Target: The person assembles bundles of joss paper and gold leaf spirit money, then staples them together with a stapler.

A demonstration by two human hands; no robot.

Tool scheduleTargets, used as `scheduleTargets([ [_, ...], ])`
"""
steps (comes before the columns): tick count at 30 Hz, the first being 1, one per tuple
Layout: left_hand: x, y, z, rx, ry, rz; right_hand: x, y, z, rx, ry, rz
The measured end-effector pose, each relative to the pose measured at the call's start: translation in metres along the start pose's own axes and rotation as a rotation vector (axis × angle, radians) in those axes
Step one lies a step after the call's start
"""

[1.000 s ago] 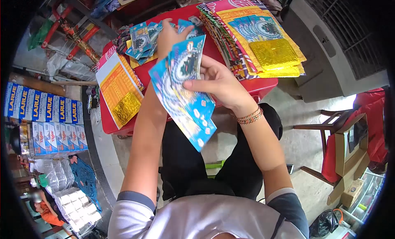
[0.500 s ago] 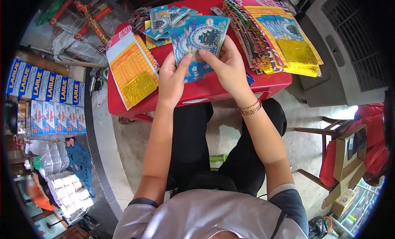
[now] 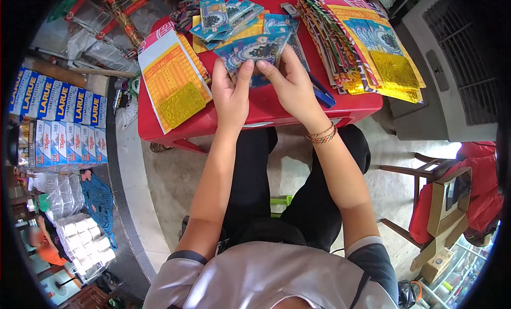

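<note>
My left hand [image 3: 231, 92] and my right hand [image 3: 291, 91] both grip a small bunch of blue printed paper notes [image 3: 254, 47] over the red table, thumbs on top near the lower edge. My other fingers are mostly hidden behind the notes. More blue notes [image 3: 214, 16] lie in a loose pile just beyond, partly on yellow paper. At the left rests a set of white and yellow printed sheets [image 3: 169, 77] with a gold foil square [image 3: 182, 105]. To the right stands a thick stack of colourful folded papers [image 3: 340, 48], topped with yellow paper, blue notes and gold foil.
The red plastic table [image 3: 261, 113] is in front of my knees. A dark blue object [image 3: 322, 95], perhaps a pen, lies near its right front. Beer cartons [image 3: 66, 141] are stacked at the left. A wooden chair [image 3: 418, 173] and an open cardboard box [image 3: 450, 202] are at the right.
The held notes have tipped from upright to flatter and sit slightly lower. Blue notes on the table behind them now show. The view has shifted a little.
</note>
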State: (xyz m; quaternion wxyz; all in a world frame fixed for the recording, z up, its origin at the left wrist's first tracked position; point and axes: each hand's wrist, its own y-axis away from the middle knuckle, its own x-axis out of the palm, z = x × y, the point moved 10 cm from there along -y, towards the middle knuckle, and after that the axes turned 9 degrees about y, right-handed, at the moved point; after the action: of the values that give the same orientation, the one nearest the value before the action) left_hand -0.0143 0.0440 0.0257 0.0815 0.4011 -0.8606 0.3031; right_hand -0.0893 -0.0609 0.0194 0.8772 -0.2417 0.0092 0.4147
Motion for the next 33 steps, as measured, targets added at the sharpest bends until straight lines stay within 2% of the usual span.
scheduleTargets([
  [3, -0.007, 0.003, 0.002, 0.037, -0.114, -0.017, 0.002, 0.001, 0.013, -0.045, -0.121, -0.004],
  [7, -0.013, 0.006, 0.005, 0.024, -0.128, -0.06, 0.005, 0.004, 0.009, -0.036, -0.126, 0.024],
  [10, -0.014, 0.008, 0.015, -0.006, -0.154, -0.028, 0.009, 0.009, 0.005, 0.061, -0.106, 0.078],
  [12, -0.009, 0.009, 0.018, -0.006, -0.162, 0.014, 0.007, 0.011, 0.008, 0.062, 0.145, 0.084],
  [15, -0.003, 0.01, 0.009, 0.053, -0.147, -0.032, 0.008, 0.008, 0.012, -0.048, 0.125, 0.032],
  [17, -0.005, 0.011, 0.007, 0.083, -0.134, -0.058, 0.008, 0.008, 0.013, -0.022, 0.117, 0.04],
  [20, -0.003, 0.013, 0.019, 0.017, -0.077, -0.028, 0.01, 0.009, 0.007, 0.003, 0.095, 0.042],
  [25, -0.005, 0.014, 0.017, 0.097, -0.167, -0.042, 0.011, 0.011, 0.007, 0.026, 0.171, 0.067],
  [27, -0.008, 0.013, 0.013, 0.097, -0.185, -0.06, 0.009, 0.009, 0.014, -0.024, -0.03, 0.013],
  [28, -0.01, 0.011, 0.01, 0.096, -0.2, -0.071, 0.009, 0.008, 0.012, -0.029, -0.037, 0.024],
  [30, -0.009, 0.011, 0.004, 0.073, -0.128, -0.079, 0.006, 0.006, 0.007, -0.065, 0.108, 0.038],
  [32, -0.016, 0.009, -0.003, 0.054, -0.054, -0.082, 0.005, 0.007, -0.008, 0.068, 0.008, 0.028],
  [33, -0.013, 0.009, -0.023, 0.19, -0.256, -0.009, 0.003, 0.008, -0.011, 0.119, -0.038, 0.022],
])
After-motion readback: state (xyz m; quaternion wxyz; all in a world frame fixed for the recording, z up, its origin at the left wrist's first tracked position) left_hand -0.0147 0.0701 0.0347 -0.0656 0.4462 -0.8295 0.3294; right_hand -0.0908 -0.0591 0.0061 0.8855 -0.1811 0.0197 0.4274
